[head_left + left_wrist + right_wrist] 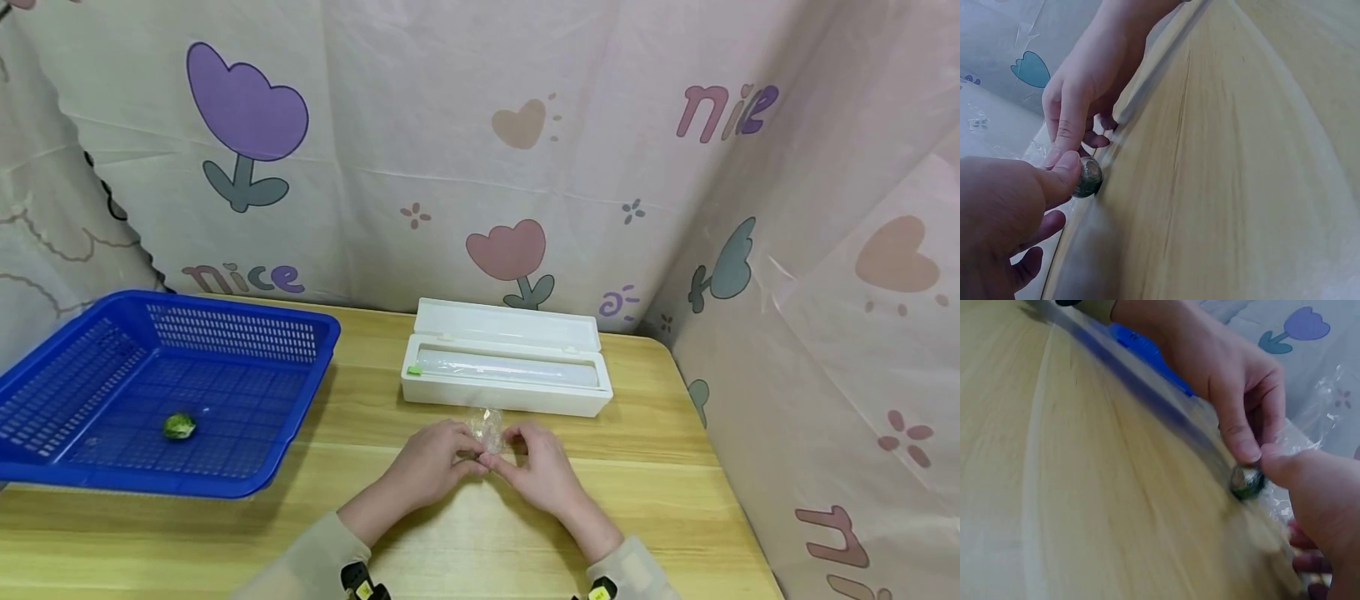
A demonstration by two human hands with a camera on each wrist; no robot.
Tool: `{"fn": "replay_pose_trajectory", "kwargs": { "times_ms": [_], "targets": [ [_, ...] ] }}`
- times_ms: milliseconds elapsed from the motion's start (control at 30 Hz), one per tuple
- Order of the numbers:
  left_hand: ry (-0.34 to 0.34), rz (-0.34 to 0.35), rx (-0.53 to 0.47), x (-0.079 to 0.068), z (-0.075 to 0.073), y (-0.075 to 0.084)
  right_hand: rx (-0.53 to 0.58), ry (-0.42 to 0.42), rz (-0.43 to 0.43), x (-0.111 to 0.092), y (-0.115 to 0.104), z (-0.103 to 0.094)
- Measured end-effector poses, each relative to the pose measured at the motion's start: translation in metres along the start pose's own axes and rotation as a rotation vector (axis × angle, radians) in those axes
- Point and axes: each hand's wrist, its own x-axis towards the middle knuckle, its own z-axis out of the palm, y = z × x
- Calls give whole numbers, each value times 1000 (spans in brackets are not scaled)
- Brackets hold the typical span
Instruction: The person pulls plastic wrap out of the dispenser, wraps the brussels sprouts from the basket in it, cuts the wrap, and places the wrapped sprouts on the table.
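Note:
Both hands meet over the table in front of the white box. They pinch clear cling film (489, 423) gathered round a small round green thing (1089, 178), which looks like a Brussels sprout. My left hand (429, 465) holds the film between thumb and fingertips from the left. From the right, my right hand (546, 473) does the same, its thumb tip against the left one. In the right wrist view the wrapped sprout (1247, 481) shows just below the joined thumbs, and loose film (1324, 406) sticks up beyond the fingers. Head-on, the sprout is hidden by the fingers.
Behind the hands stands a white cling film box (510, 398), lid (506, 325) raised, with a film roll (510, 368) inside. To the left, a blue plastic basket (318, 333) holds one Brussels sprout (179, 426). Printed curtains (375, 100) enclose the table's back and sides.

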Motion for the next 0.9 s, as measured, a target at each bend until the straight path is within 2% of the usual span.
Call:
{"fn": "replay_pose_trajectory", "kwargs": {
  "times_ms": [100,200,300,400,500,600,733,900],
  "targets": [
    [9,-15,-1,-1,0,0,-65,-25,32,0,-4,-3],
    [16,-27,-16,-1,0,0,-46,-97,40,1,-8,-4],
    [27,-42,-48,-2,1,-1,62,-172,40,3,-11,-5],
    [39,-53,-83,-2,2,-1,211,-198,50,4,-14,-5],
    [43,-57,-107,-1,3,-1,361,-175,67,5,-15,-3],
    [39,-57,-127,-1,3,-1,466,-125,87,6,-14,1],
    [28,-29,-134,0,3,0,570,-66,108,6,-15,2],
    [21,5,-90,-1,4,2,637,-46,97,5,-16,2]
  ]
}}
